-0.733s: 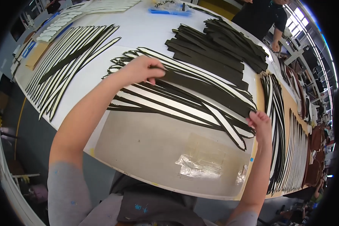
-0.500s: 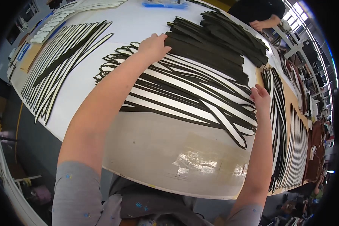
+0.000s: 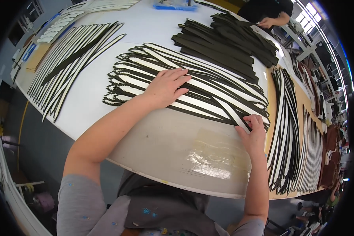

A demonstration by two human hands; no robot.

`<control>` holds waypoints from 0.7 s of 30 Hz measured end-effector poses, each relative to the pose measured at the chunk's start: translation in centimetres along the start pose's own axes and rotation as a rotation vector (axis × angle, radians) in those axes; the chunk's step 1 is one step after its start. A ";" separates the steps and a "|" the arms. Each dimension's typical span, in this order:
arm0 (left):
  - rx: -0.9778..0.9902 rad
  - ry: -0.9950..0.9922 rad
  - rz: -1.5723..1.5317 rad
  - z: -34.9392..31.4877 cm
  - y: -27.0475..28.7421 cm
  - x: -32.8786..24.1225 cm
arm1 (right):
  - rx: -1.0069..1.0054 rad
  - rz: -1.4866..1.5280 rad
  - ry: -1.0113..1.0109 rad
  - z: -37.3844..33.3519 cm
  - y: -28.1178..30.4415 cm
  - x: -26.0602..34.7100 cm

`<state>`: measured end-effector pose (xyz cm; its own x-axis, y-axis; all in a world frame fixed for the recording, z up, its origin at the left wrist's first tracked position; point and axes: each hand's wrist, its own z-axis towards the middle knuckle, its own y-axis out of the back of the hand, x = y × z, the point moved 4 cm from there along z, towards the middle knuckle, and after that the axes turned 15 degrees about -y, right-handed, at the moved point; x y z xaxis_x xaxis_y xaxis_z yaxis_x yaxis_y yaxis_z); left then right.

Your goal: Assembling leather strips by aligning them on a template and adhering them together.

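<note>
A wide pile of long flat strips [image 3: 135, 78], white in the middle with black edges and jagged ends, lies crosswise on the table in front of me. My left hand [image 3: 167, 88] rests on the near middle of the pile, its fingers spread over the strips. At the near right corner, my right hand [image 3: 253, 133] has its thumb and fingers closed on the end of one slanting black-edged strip [image 3: 226, 109]. The fingers cover the strip's tip. Behind this pile are plain black strips [image 3: 220, 53], heaped in overlapping layers.
More black-edged strips [image 3: 285, 129] lie lengthwise on the right, beside a row of thinner strips [image 3: 308, 153]. To the left is another spread of pale strips [image 3: 67, 63] with a black one across. A co-worker's hand [image 3: 266, 22] is at the far black strips. Table's near edge [image 3: 173, 185].
My left hand has come nearer, from the pile's far edge onto its middle. My right hand has moved down from the right ends to the slanting strip's tip and closed on it.
</note>
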<state>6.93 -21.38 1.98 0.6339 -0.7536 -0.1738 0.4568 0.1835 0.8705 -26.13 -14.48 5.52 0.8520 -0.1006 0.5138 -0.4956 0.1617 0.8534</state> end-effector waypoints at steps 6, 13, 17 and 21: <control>0.003 0.008 -0.007 -0.1 -0.1 -0.1 | -0.070 0.047 0.048 -0.5 -0.6 -0.5; 0.029 0.028 -0.023 -0.1 0.0 0.0 | -0.094 0.012 0.054 -1.0 -1.0 -0.8; 0.018 0.005 -0.006 0.1 -0.1 -0.2 | -0.146 0.042 0.079 -1.1 -1.3 -1.0; -0.005 -0.009 0.041 -0.2 0.0 0.3 | -0.150 0.053 0.085 -1.0 -1.2 -0.5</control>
<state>7.23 -21.47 1.78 0.6462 -0.7513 -0.1338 0.4338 0.2174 0.8744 -25.83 -13.67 4.13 0.8398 -0.0054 0.5429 -0.5147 0.3100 0.7993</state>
